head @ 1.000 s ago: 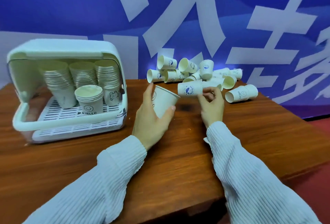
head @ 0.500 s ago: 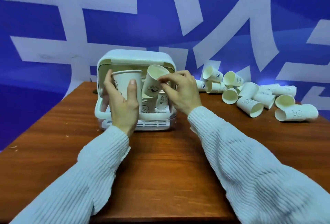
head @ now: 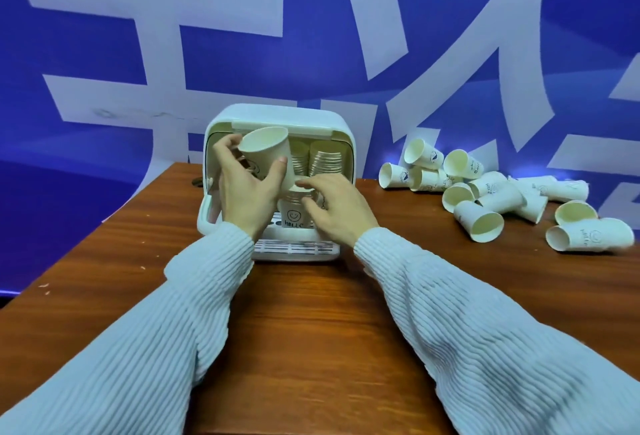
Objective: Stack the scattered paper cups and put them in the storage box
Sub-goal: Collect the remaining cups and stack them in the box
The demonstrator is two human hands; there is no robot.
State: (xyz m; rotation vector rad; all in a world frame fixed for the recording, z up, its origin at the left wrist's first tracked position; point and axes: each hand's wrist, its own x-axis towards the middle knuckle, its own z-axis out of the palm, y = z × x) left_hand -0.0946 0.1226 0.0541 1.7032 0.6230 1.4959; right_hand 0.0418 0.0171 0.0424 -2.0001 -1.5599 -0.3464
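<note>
Since half a second before, the right hand had let go of the tilted cup it carried and dropped lower, while the left hand had lifted its paper cup higher, up to the top edge of the storage box. That left hand gripped the cup with thumb and fingers curled round its wall, mouth tipped up toward 12 o'clock. The right hand lay with fingers spread and relaxed, its fingertips touching the rim of the short front cup stack, the one printed with a smiley face, standing on the slatted tray inside the box. Behind it, at 12 to 1 o'clock, taller cup stacks stood in the box. Well apart at 3 o'clock, the scattered paper cups lay on their sides in a loose heap on the wooden bench. Behind everything hung a blue banner with large white characters.
</note>
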